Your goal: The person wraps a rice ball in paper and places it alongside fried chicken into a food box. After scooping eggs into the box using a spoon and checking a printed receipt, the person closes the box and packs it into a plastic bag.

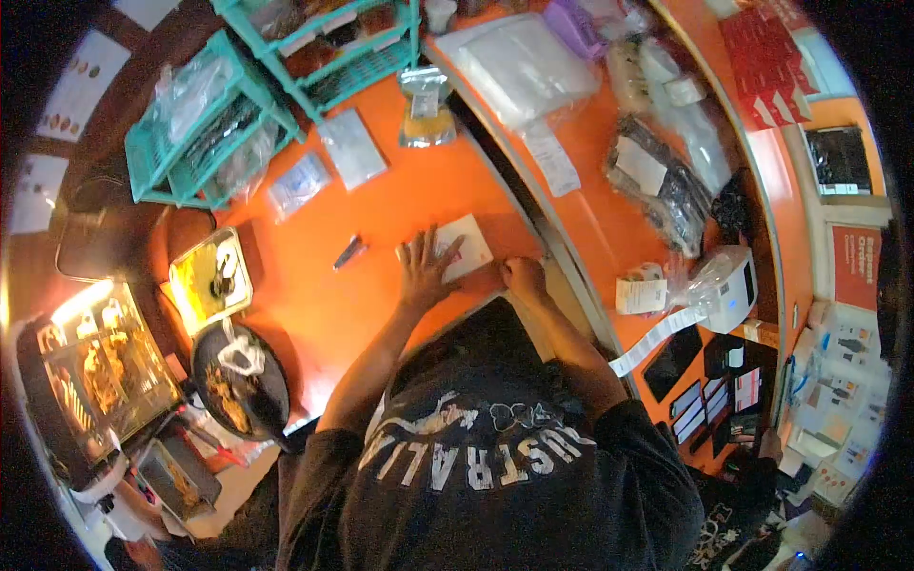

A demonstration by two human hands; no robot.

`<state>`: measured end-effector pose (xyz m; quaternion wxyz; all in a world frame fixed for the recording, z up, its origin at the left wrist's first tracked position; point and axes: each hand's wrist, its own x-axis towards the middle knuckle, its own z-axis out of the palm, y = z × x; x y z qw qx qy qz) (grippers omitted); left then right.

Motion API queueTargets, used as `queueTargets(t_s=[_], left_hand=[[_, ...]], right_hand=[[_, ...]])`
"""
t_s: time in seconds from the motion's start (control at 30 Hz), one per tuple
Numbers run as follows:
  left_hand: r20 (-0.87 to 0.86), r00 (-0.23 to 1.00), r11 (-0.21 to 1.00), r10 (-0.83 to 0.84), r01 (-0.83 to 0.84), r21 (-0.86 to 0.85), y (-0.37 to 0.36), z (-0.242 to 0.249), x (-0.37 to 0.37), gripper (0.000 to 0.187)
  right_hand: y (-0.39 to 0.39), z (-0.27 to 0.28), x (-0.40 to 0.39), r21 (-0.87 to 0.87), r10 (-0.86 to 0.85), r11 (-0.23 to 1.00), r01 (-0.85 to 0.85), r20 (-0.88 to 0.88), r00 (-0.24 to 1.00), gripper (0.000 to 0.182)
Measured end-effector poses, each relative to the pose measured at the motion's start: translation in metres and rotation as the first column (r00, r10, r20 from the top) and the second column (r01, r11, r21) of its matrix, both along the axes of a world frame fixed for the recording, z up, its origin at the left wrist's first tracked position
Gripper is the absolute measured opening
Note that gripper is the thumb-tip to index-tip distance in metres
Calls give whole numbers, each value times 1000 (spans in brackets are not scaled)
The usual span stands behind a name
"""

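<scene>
My left hand (426, 268) lies flat with its fingers spread, over the left part of a flat white card or packet (466, 246) with a small pink mark. Just right of the card, my right hand (524, 279) is closed, its fingers curled near the table's edge. Whatever it may hold is hidden. A small dark tool, perhaps a pen or cutter (349, 252), rests on the orange table (371, 209) left of my left hand. Beyond it lie two clear plastic packets (354, 147) (299, 185).
Teal basket racks (219, 124) with bagged goods stand at the back left. A metal tray (211, 276) and round black tray (240, 379) sit left. To the right are plastic bags (519, 67), a label printer (725, 290) and its paper strip (657, 343). Another person's sleeve (747, 490) shows lower right.
</scene>
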<state>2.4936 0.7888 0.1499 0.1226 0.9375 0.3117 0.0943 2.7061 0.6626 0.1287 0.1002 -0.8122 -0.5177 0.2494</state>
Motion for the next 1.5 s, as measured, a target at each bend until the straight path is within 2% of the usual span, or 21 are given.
queueTargets(t_s=[0.03,0.07,0.13,0.2,0.27,0.3,0.4,0.47,0.5,0.57,0.7,0.77,0.87,1.0,1.13,1.23,1.27,1.33,1.37,1.43,1.5], left_hand=[[52,999,1000,10,-9,-19,0,-3,1,92],[63,998,1000,-5,5,0,0,-10,2,92],[25,1000,1000,11,-11,8,-3,-27,4,87],[-13,1000,1000,-8,8,20,-5,-21,5,86],[-63,998,999,-10,13,41,-4,-14,6,85],[-82,997,1000,10,-8,23,-7,-11,10,85],[-18,998,998,62,-62,-16,-10,-6,20,82],[41,994,994,102,-103,41,-14,-20,26,74],[36,994,990,106,-109,89,-15,-25,27,70],[27,993,980,113,-116,163,-14,-33,27,65],[20,986,981,163,-164,102,-15,-33,30,54],[48,979,980,196,-198,36,-15,-15,36,52],[57,978,977,203,-206,52,-14,-18,37,49],[-15,972,972,234,-234,32,-16,-9,40,50],[-30,973,970,230,-227,89,-14,-20,38,53],[1,976,974,218,-218,58,-12,-19,37,50],[20,974,974,226,-226,14,-11,-17,38,51],[40,972,972,233,-232,-27,-8,-7,40,52],[76,967,969,245,-241,-61,-7,1,42,53],[106,962,965,251,-240,-108,-2,7,44,54],[272,933,764,235,-4,-646,12,9,50,56]], right_hand=[[2,11,8,-152,-1,988,4,18,1000,30],[2,15,17,-133,-15,991,18,29,999,30],[3,25,39,236,-30,969,78,-199,980,29],[14,48,67,300,11,954,20,-101,995,25],[42,64,91,560,-180,787,260,-196,964,15],[56,74,108,579,-175,772,262,-202,964,15],[109,90,175,588,-156,799,127,-2,988,18],[149,79,212,789,-128,607,-100,221,967,16],[165,85,219,805,-131,586,-96,211,969,16],[195,102,231,636,-207,762,120,64,976,14],[251,56,272,658,-263,733,173,40,964,18],[262,56,276,332,-276,917,221,128,953,25],[268,52,292,206,-166,968,142,103,981,22],[257,90,265,295,-267,937,185,269,925,16],[258,126,258,358,-190,933,40,394,899,15],[266,150,256,708,-282,705,-52,345,895,18],[270,165,259,711,-285,702,-51,345,894,18],[267,228,253,877,-348,460,-136,319,881,26],[261,256,246,878,-351,459,-136,320,880,26],[243,308,228,874,-191,468,134,-48,980,36],[203,352,191,794,-117,581,180,-138,984,28]])
